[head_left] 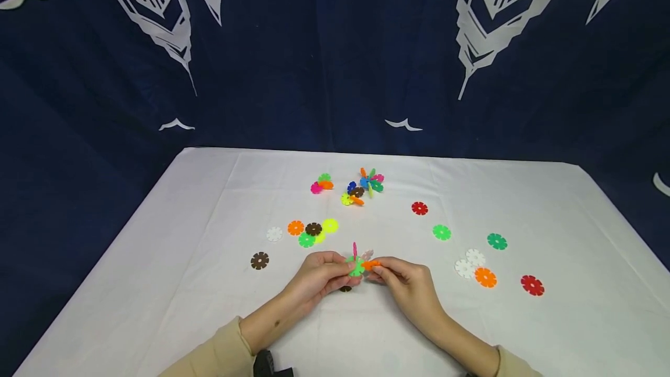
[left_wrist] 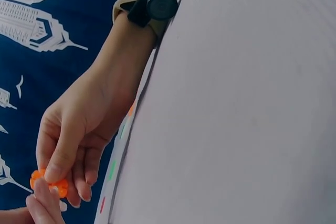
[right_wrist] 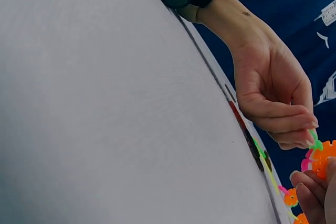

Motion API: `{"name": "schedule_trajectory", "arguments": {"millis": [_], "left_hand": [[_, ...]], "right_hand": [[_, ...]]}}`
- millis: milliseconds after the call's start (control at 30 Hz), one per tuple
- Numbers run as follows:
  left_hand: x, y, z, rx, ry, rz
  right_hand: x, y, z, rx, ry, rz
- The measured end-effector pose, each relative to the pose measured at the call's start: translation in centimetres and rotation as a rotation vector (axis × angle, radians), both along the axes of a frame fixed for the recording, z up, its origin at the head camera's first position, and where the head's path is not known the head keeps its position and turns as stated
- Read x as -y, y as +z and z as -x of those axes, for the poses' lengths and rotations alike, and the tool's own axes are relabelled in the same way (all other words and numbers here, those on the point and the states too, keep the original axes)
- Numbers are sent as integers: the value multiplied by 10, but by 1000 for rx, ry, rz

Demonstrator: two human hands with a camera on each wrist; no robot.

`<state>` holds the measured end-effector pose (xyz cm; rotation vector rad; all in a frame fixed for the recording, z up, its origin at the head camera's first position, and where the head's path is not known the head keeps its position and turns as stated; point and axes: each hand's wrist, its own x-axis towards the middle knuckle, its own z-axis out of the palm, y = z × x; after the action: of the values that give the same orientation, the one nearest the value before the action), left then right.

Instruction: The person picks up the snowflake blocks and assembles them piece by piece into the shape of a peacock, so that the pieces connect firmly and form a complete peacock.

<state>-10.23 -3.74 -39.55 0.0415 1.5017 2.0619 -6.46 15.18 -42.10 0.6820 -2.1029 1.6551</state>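
Observation:
Near the table's front middle, my left hand [head_left: 323, 275] pinches a light green notched disc [head_left: 356, 266] between thumb and fingers. A pink disc [head_left: 355, 251] stands edge-up from it, and a clear pinkish disc [head_left: 368, 255] shows behind. My right hand [head_left: 410, 287] pinches an orange notched disc [head_left: 370, 265] against the green one's right side. Across the left wrist view, the right thumb lies on the orange disc [left_wrist: 56, 186]. From the right wrist view, left fingers hold the green disc [right_wrist: 315, 141] beside the orange one. Whether their slots are joined, I cannot tell.
A brown disc [head_left: 345, 288] lies partly hidden under the hands. Left are loose discs, including a brown one [head_left: 259, 260] and a white one [head_left: 274, 234]. Right lie several more, including a red one [head_left: 532, 285]. Joined clusters, one multicoloured [head_left: 371, 181], sit at the back of the white-covered table [head_left: 131, 284].

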Motion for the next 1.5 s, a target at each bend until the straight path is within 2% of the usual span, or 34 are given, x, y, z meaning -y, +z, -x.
{"name": "schedule_trajectory", "arguments": {"millis": [133, 300, 500, 667, 800, 900, 967, 1100, 1200, 1300, 1400, 1500], "left_hand": [[-1, 1, -3, 4, 27, 14], [-7, 3, -6, -5, 46, -9], [-12, 3, -7, -18, 81, -13], [-13, 4, 2, -27, 68, -6], [-7, 14, 23, -44, 14, 43], [5, 25, 50, -45, 4, 104], [15, 31, 71, -37, 22, 144], [34, 30, 114, 10, 39, 236], [39, 29, 137, 45, 28, 310], [38, 26, 150, 52, -7, 378], [35, 23, 154, 18, -23, 445], [33, 22, 154, -94, -29, 559]], "right_hand": [[2, -2, 0, -33, 4, -20], [3, -2, -1, -104, -64, -65], [4, -6, 1, -119, -111, -48], [2, -2, 2, -116, -140, -67], [-10, 13, 3, -80, -195, -191], [-36, 25, 7, -44, -289, -320], [-59, 32, 10, -19, -361, -411], [-106, 34, 13, 85, -461, -541], [-130, 34, 12, 176, -466, -580], [-143, 32, 12, 243, -446, -604], [-149, 31, 12, 296, -413, -628], [-151, 30, 11, 327, -393, -641]]}}
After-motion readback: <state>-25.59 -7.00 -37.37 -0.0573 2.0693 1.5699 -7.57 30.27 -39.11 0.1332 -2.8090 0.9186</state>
